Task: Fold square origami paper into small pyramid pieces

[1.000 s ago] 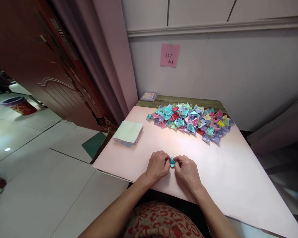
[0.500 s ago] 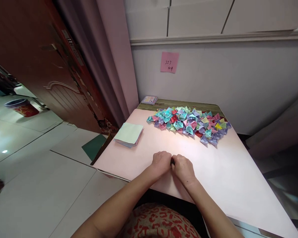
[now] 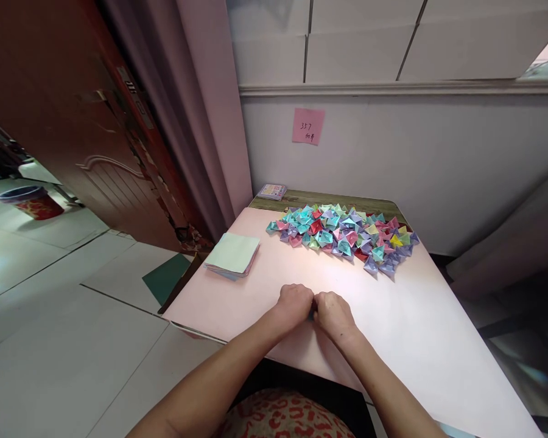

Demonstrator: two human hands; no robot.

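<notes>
My left hand [image 3: 295,304] and my right hand [image 3: 333,315] meet near the front edge of the table, knuckles up and fingers curled inward. Between and beneath the fingertips a sliver of a small bluish piece of paper [image 3: 310,314] shows; the hands cover the rest, so its shape is hidden. Beyond them lies a wide heap of small folded paper pieces [image 3: 342,234] in turquoise, purple, pink, red, green and yellow. To the left sits a stack of square paper sheets [image 3: 232,252], pale green on top.
A pink-white cover [image 3: 406,328] lies over the wooden table [image 3: 347,198]. At the back left corner rests a small pile of printed packs [image 3: 273,191]. A pink note [image 3: 308,126] is stuck to the wall. A bin [image 3: 31,204] stands on the floor near the door [image 3: 100,152].
The view has tilted and shifted slightly, so the table things appear lower. My hands stay together, and a bluish bit now shows under the fingers.
</notes>
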